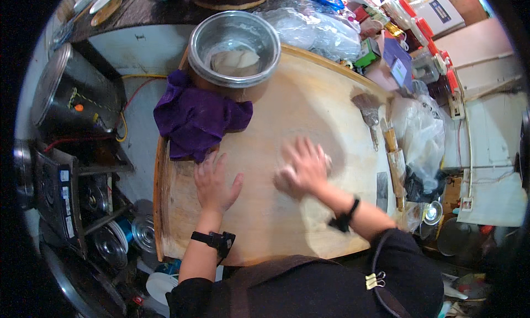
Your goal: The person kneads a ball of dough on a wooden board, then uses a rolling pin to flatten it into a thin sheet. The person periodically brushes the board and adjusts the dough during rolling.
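My right hand (304, 164), blurred by motion, presses with spread fingers on a lump of what looks like dough (328, 162) on the wooden work board (256, 218); the palm hides most of the lump. My left hand (214, 183) lies with its fingers apart near the board's left side, holding nothing, its fingertips close to a crumpled purple cloth (198, 115). Beyond the cloth stands a metal bowl (275, 65) with a pale mass of dough (236, 62) inside.
A brush (366, 104), a rolling pin (396, 173) and a flat metal scraper (381, 191) lie along the board's right side. Clear plastic bags (314, 28) and jars with red lids (424, 30) crowd the far right. A large metal pot (78, 94) stands at left.
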Available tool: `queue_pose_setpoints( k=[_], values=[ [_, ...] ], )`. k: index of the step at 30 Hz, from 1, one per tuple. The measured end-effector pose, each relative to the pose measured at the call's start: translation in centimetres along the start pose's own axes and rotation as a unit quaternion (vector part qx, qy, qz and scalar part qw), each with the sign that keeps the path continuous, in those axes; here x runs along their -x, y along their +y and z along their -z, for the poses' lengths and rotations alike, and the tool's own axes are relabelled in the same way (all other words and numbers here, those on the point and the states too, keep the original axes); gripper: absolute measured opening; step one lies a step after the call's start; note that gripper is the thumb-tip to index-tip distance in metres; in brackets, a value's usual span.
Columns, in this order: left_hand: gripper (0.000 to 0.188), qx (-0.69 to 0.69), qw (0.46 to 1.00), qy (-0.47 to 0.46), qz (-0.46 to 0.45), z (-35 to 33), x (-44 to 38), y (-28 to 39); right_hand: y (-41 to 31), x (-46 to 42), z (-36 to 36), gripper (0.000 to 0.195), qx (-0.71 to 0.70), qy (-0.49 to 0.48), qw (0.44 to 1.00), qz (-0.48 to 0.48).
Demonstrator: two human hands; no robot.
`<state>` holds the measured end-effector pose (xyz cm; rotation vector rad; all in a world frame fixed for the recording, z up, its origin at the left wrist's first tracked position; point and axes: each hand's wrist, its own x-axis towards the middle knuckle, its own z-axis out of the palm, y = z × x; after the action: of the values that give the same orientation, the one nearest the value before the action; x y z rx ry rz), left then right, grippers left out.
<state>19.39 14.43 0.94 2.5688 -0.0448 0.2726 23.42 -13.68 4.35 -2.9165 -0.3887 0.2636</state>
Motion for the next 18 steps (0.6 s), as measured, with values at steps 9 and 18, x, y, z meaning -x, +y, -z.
queue_pose_setpoints(
  k=[9,18],
  values=[
    [0.046,-0.018,0.998,0.054,-0.004,-0.6,0.0,-1.7,-0.2,-0.6,1.6,0.072,0.086,-0.044,0.994,0.046],
    [0.041,0.104,0.991,-0.064,0.045,-3.5,0.1,0.7,21.6,17.4,9.8,0.057,-0.199,0.332,0.918,-0.086]
  ],
)
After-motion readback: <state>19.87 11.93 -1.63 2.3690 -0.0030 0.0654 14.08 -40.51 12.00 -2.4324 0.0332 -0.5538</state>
